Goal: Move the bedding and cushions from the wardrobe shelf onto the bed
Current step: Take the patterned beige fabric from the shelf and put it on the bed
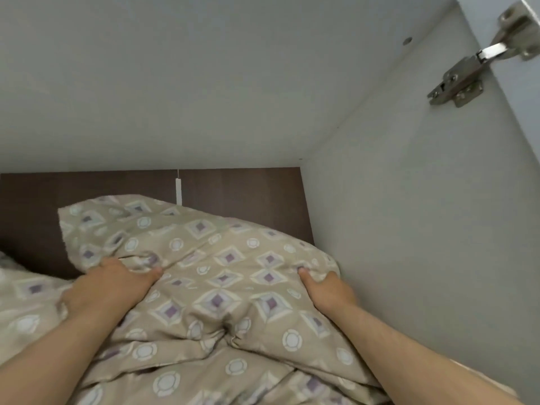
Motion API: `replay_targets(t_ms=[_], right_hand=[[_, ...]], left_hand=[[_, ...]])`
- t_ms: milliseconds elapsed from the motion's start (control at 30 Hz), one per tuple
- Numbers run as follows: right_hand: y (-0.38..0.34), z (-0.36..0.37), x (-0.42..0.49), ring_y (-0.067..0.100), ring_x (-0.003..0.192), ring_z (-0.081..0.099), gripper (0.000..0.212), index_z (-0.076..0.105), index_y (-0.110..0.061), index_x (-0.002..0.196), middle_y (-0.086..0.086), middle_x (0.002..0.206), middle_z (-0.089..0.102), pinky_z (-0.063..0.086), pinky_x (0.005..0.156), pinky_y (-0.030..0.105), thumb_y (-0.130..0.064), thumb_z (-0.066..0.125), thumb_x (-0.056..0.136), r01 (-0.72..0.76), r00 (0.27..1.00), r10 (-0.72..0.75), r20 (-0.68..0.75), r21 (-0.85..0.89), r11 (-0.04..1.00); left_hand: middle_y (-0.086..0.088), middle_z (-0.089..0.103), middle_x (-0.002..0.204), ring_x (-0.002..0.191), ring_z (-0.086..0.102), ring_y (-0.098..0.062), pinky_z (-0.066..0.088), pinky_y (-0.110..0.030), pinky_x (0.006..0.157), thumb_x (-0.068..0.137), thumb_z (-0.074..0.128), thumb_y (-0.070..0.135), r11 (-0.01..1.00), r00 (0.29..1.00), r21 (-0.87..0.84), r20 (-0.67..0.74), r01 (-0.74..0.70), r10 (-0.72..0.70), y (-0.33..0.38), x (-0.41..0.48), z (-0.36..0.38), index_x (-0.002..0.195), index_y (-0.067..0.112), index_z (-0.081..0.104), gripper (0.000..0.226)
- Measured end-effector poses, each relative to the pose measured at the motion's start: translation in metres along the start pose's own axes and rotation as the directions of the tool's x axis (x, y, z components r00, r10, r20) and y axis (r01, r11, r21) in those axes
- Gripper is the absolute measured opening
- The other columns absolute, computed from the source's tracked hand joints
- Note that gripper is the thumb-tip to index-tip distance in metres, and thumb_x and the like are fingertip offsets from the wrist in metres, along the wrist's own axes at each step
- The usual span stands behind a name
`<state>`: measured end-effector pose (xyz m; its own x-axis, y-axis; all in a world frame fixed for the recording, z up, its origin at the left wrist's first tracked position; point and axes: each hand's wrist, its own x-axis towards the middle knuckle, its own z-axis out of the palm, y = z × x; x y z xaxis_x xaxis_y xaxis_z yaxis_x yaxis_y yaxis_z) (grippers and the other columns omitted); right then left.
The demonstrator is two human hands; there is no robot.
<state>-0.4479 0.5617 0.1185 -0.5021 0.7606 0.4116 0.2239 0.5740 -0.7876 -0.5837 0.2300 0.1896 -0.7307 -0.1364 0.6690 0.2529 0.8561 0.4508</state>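
A metal hinge (455, 80) is screwed to the white right side wall (409, 229) of the wardrobe (365, 159), high up near its front edge. The hinge's bright arm reaches across to the open door (527, 95) at the upper right. The pale top panel (204, 68) has a small round hole (407, 40) near its right edge. At the rear stands a dark brown wood-grain back panel (239, 188). A narrow white strip (178, 190) runs down its middle seam from the top edge.
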Motion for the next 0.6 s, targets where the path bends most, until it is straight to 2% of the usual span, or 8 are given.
replay_targets(t_ms=[67, 133, 233, 300, 433, 600], right_hand=[[-0.001, 0.005, 0.004, 0.033, 0.116, 0.057, 0.098, 0.043, -0.011, 0.138, 0.011, 0.131, 0.059, 0.046, 0.092, 0.038, -0.083, 0.042, 0.071, 0.025, 0.999, -0.026, -0.025, -0.012, 1.0], [0.0, 0.007, 0.006, 0.032, 0.11, 0.059, 0.081, 0.047, -0.012, 0.131, 0.011, 0.124, 0.062, 0.049, 0.088, 0.038, -0.073, 0.049, 0.077, 0.079, 0.995, -0.079, -0.059, -0.008, 0.997], [0.001, 0.01, 0.005, 0.03, 0.095, 0.062, 0.052, 0.052, -0.015, 0.109, 0.009, 0.107, 0.066, 0.052, 0.08, 0.039, -0.06, 0.052, 0.084, 0.182, 0.973, -0.186, -0.136, -0.037, 0.983], [0.002, 0.011, 0.002, 0.028, 0.089, 0.062, 0.041, 0.051, -0.018, 0.101, 0.007, 0.101, 0.066, 0.052, 0.077, 0.04, -0.057, 0.051, 0.087, 0.221, 0.96, -0.226, -0.168, -0.047, 0.974], [0.001, 0.003, -0.005, 0.025, 0.08, 0.061, 0.032, 0.047, -0.021, 0.091, 0.003, 0.09, 0.064, 0.053, 0.073, 0.04, -0.053, 0.05, 0.09, 0.288, 0.929, -0.289, -0.231, -0.04, 0.957], [-0.016, -0.025, -0.013, 0.027, 0.074, 0.059, 0.034, 0.043, -0.02, 0.08, 0.002, 0.081, 0.06, 0.052, 0.066, 0.04, -0.051, 0.053, 0.09, 0.405, 0.854, -0.388, -0.346, -0.023, 0.914]], left_hand=[[-0.015, 0.065, 0.105, 0.093, 0.061, -0.035, 0.049, -0.042, 0.078, 0.063, 0.04, 0.086, 0.999, 0.997, 0.006, -0.053, -0.051, 0.051, -0.001, -0.003, 0.006, 0.104, 0.013, 0.046, 0.084], [-0.012, 0.065, 0.094, 0.08, 0.059, -0.031, 0.047, -0.039, 0.071, 0.072, 0.042, 0.078, 0.994, 0.988, -0.005, -0.11, -0.113, 0.112, -0.003, -0.004, 0.011, 0.093, 0.016, 0.045, 0.065], [-0.005, 0.057, 0.075, 0.067, 0.05, -0.025, 0.046, -0.037, 0.065, 0.077, 0.043, 0.071, 0.982, 0.967, -0.059, -0.191, -0.182, 0.168, -0.006, -0.009, 0.013, 0.084, 0.02, 0.047, 0.052], [-0.003, 0.055, 0.072, 0.066, 0.05, -0.025, 0.045, -0.036, 0.064, 0.081, 0.042, 0.067, 0.973, 0.961, -0.107, -0.21, -0.206, 0.18, -0.007, -0.014, 0.01, 0.08, 0.022, 0.047, 0.045], [-0.003, 0.062, 0.076, 0.069, 0.057, -0.029, 0.048, -0.04, 0.066, 0.082, 0.042, 0.065, 0.948, 0.942, -0.203, -0.28, -0.245, 0.184, -0.009, -0.021, -0.002, 0.077, 0.025, 0.047, 0.04], [0.002, 0.056, 0.063, 0.06, 0.053, -0.025, 0.046, -0.041, 0.062, 0.083, 0.052, 0.056, 0.92, 0.9, -0.236, -0.386, -0.311, 0.205, -0.004, -0.024, -0.038, 0.068, 0.023, 0.045, 0.036]])
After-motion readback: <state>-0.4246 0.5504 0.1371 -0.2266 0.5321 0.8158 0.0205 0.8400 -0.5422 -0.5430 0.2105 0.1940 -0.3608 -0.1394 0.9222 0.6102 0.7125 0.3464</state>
